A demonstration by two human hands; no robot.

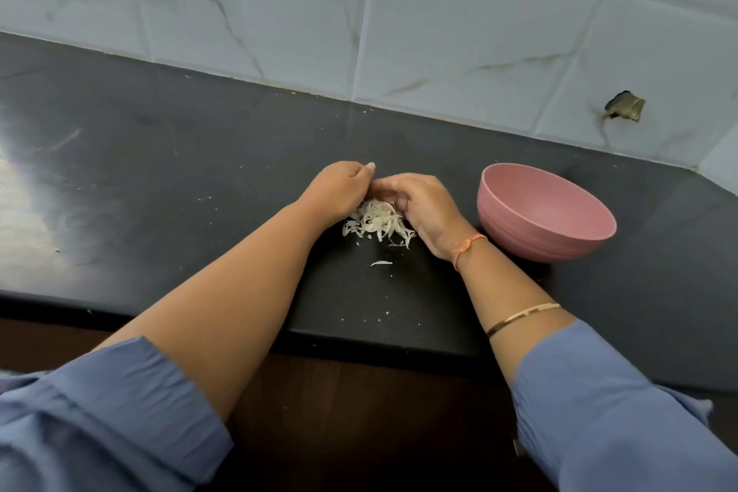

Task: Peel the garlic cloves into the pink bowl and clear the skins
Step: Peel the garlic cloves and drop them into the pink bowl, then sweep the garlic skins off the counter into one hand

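My left hand [339, 188] and my right hand [423, 208] meet fingertip to fingertip over a small pile of pale garlic skins [377, 222] on the black counter [199, 172]. The fingers of both hands are curled inward and pinch a small garlic clove between them, which is almost wholly hidden by the fingers. The pink bowl [547, 212] stands just right of my right wrist, tilted away from view, so its contents do not show. One loose skin [381, 263] lies alone in front of the pile.
A tiled wall [439, 32] runs along the back of the counter, with a chipped hole [625, 108] at the right. The counter's front edge [359, 343] passes under my forearms. Tiny skin crumbs dot the surface near that edge.
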